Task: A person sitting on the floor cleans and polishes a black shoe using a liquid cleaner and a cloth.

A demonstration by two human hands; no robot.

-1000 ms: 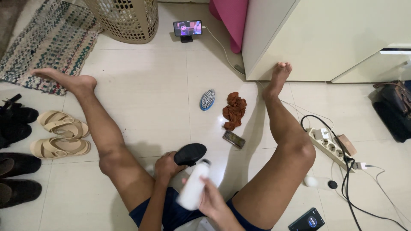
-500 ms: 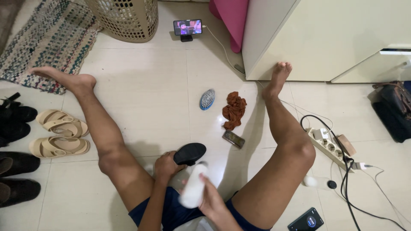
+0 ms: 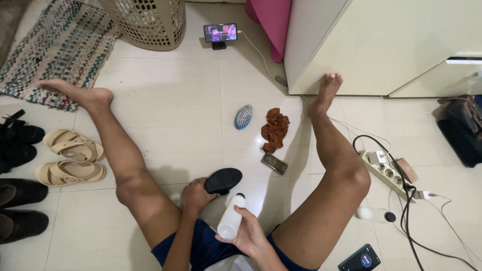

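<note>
The black shoe (image 3: 223,180) is held low over the tiled floor (image 3: 175,115) between the person's spread legs, its long axis running left to right, sole up. The left hand (image 3: 195,195) grips its near end, fingers wrapped around it. Just beside it, nearer the body, the right hand (image 3: 248,236) has its fingers curled around a white bottle (image 3: 232,217), whose dark tip points up at the shoe. Further out lie a brush (image 3: 243,117), a brown rag (image 3: 274,129) and sandals (image 3: 70,158).

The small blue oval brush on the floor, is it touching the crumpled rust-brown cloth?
No, the small blue oval brush lies apart from the crumpled rust-brown cloth, with bare tile between them.
</note>
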